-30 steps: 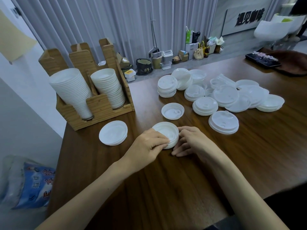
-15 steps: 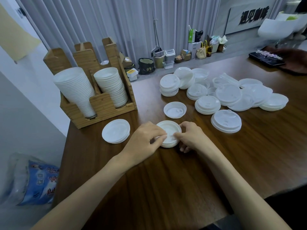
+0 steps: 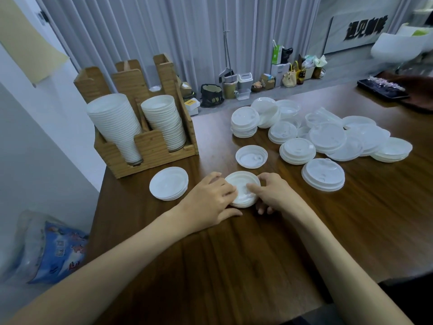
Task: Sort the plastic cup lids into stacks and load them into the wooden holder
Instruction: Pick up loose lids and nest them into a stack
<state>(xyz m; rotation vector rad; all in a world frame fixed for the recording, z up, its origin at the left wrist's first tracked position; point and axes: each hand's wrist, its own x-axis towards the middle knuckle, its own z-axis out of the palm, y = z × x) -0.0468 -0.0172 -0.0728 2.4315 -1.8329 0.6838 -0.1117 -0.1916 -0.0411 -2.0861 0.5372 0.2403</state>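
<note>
Head view shows both bare forearms reaching forward over the dark wooden table [image 3: 257,266]. The left hand [image 3: 210,198] and right hand [image 3: 273,192] cup a short stack of white round plastic lids [image 3: 242,190] from either side, fingers laid over its top, the stack resting on the table. Half a second ago the fingertips pinched only the rim; now they spread further across the lid. The slotted wooden holder [image 3: 150,146] stands at the table's far left, its two front compartments each filled with a leaning column of white lids [image 3: 117,123]. More loose lid piles [image 3: 328,137] lie well apart to the right.
</note>
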